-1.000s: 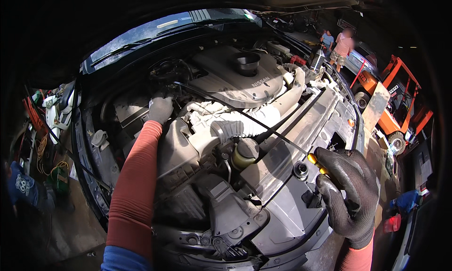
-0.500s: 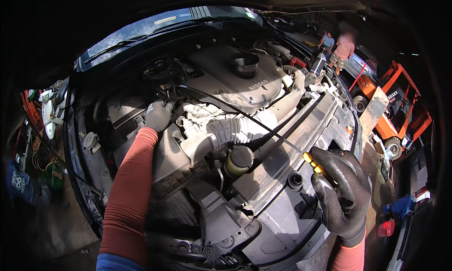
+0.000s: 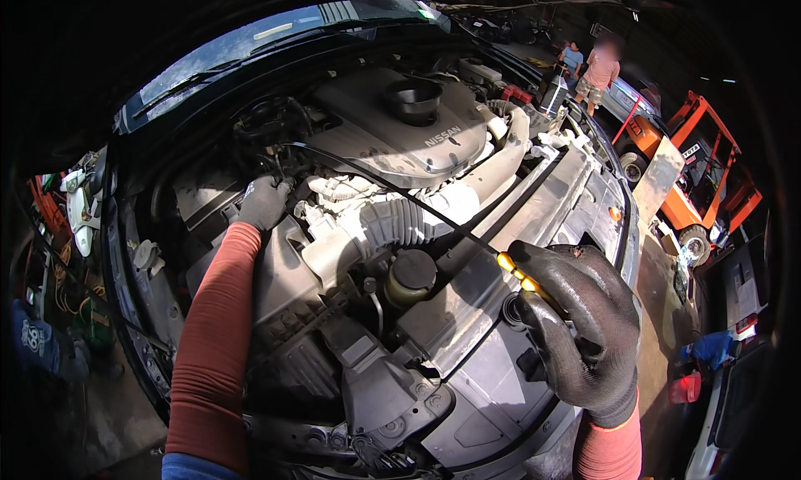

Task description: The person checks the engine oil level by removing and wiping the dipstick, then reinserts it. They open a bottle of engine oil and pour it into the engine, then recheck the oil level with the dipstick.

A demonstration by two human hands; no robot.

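Note:
My right hand [image 3: 584, 330], in a dark coated work glove, pinches the yellow handle of an oil dipstick [image 3: 519, 273] above the front of the engine bay. The dipstick's long thin rod slants up and left across the engine, its far end close to my left hand. My left hand [image 3: 265, 203], in a grey glove, has its fingers curled in at the left side of the engine, near thin metal parts. What those fingers grip is too small to make out. Behind the rod lies the grey engine cover [image 3: 375, 130], with a black funnel [image 3: 412, 103] standing on it.
A ribbed intake hose [image 3: 392, 227] and a capped reservoir [image 3: 412, 273] lie below the rod. The windshield [image 3: 225, 55] is at the back. Two people stand at the far right near an orange forklift [image 3: 692, 180]. A red container [image 3: 684, 388] sits at right.
My right hand has moved left with the dipstick, its handle now nearer the engine. My left hand stays at the same spot. The whole view has shifted slightly.

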